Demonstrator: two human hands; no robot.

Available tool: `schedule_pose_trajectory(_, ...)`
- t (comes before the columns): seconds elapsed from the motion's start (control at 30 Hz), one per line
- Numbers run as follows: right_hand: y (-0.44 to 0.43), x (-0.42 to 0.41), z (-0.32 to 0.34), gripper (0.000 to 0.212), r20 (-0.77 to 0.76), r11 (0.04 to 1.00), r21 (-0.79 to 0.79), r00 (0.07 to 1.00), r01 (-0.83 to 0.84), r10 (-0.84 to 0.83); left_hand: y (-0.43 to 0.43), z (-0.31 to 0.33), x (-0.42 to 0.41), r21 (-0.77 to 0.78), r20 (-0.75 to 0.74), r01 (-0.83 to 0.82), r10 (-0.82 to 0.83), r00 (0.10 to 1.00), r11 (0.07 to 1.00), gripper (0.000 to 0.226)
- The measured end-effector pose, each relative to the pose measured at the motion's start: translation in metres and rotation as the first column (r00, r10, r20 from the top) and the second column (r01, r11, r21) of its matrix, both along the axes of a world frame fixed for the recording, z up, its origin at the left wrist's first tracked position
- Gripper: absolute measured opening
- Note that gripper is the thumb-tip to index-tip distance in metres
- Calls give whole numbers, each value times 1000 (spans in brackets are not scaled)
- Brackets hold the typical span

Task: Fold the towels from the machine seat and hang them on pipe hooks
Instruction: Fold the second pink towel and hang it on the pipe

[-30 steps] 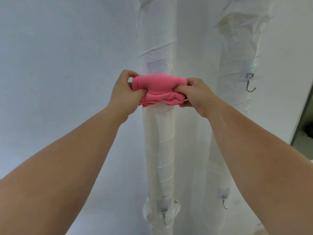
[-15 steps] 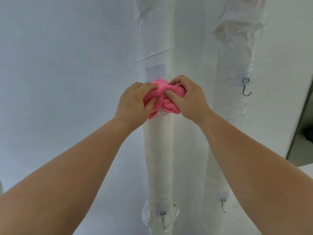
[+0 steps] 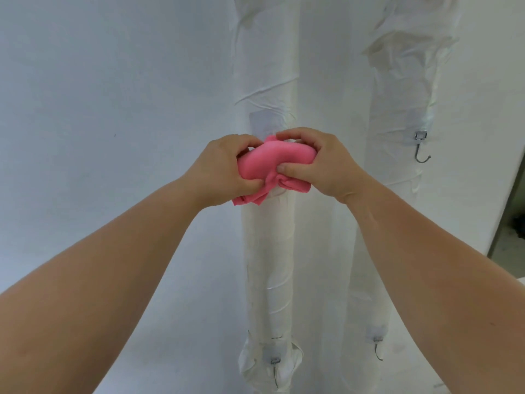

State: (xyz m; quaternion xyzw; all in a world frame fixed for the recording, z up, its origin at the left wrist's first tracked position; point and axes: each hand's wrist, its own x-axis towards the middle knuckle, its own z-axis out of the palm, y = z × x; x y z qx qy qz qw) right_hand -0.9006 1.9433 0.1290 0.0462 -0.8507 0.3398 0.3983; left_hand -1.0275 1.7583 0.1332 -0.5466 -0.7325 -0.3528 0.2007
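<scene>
A folded pink towel (image 3: 271, 162) is bunched against the left white-wrapped pipe (image 3: 268, 251), just below a taped patch on it. My left hand (image 3: 220, 172) grips the towel's left end with curled fingers. My right hand (image 3: 318, 166) pinches its right end, thumb underneath. The hook on this pipe at that height is hidden behind the towel and my hands.
A second wrapped pipe (image 3: 397, 81) stands to the right with a bare metal hook (image 3: 422, 150) at hand height. Lower hooks hang on the left pipe (image 3: 275, 365) and the right pipe (image 3: 377, 349). A white wall (image 3: 113, 109) is behind; a dark opening (image 3: 514, 220) lies at the right edge.
The towel was stretched flat between my hands a second ago. My hands have since come together and squeezed it into a bunch against the left pipe.
</scene>
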Motion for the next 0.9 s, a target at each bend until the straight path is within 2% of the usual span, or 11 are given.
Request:
schedule_pose_trajectory(0.07, -2, 0, -1, 48, 6, 997, 76, 1000, 21, -21, 1, 0, 2, -9, -47, 1, -1, 999, 1000, 49)
schedule_pose_trajectory(0.17, 3, 3, 0, 37, 9, 994, 88, 998, 59, -60, 0, 3, 2, -28, -42, 26, -27, 999, 999, 34)
schedule_pose_trajectory(0.3, 7, 1, 6, 15, 33, 998, 17, 997, 66, -66, -1, 17, 3, -35, 154, 62, -56, 987, 997, 21)
schedule_pose_trajectory(0.37, 7, 1, 9, 17, 58, 999, -41, 998, 34, -32, -3, 23, 1, -31, 251, 111, -99, 963, 993, 25)
schedule_pose_trajectory(0.4, 6, 2, 9, 24, 62, 999, -50, 998, 16, -13, -4, 25, 0, -50, 252, 137, -120, 960, 989, 31)
schedule_pose_trajectory(0.5, 4, 3, 9, 48, 63, 1000, -28, 998, -15, 17, -3, 24, 0, -90, 118, 107, -96, 988, 990, 49)
schedule_pose_trajectory(0.63, -2, 1, 12, 46, 16, 999, 33, 1000, 27, -27, 3, 15, 5, 40, 3, 27, -27, 1000, 999, 38)
schedule_pose_trajectory(0.77, -5, 0, 14, 45, -99, 993, 97, 994, 63, -54, 7, 7, 8, 201, -158, 76, -45, 986, 977, 31)
schedule_pose_trajectory(0.83, -8, 0, 15, 43, -113, 991, 115, 992, 63, -50, 7, 4, 8, 223, -148, 73, -41, 988, 972, 31)
schedule_pose_trajectory(0.9, -8, 2, 14, 38, -71, 998, 48, 997, 43, -40, 5, 5, 7, 196, -46, 72, -64, 997, 978, 35)
